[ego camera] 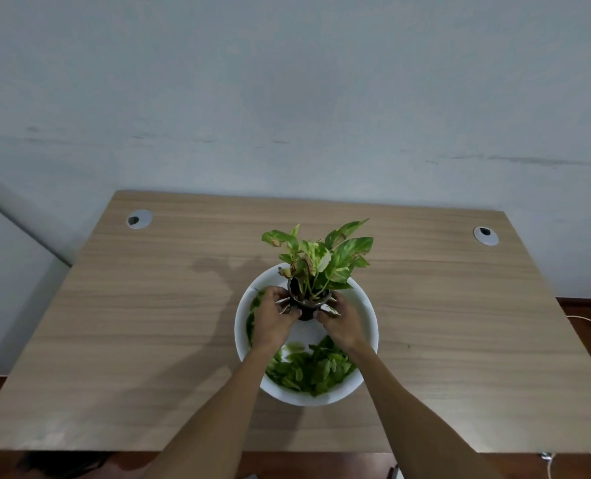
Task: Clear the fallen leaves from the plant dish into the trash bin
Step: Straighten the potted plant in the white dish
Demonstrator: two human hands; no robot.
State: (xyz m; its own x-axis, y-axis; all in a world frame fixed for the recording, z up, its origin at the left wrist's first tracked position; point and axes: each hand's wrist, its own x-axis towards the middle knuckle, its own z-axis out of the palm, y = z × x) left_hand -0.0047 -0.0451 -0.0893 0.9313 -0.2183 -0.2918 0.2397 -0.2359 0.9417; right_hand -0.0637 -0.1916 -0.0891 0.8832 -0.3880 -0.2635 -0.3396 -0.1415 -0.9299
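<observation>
Wood-grain tabletop [149,305] carries a round white plant dish [365,305] with loose green fallen leaves [313,371] heaped just below both wrists. Between the hands, left hand [273,321] and right hand [342,323] curl closed around a small dark pot [306,302] of variegated, brown-edged plant [321,257].

- Both bare forearms reach forward from the near edge of the view and converge on the small dark pot [306,302].
- The left hand [274,316] cups the pot's left side, fingers curled around it and thumb toward its near face.
- The right hand [340,319] mirrors it on the pot's right side, fingers wrapped against the wall.
- Both wrists are straight, palms facing each other with the pot between them.
</observation>
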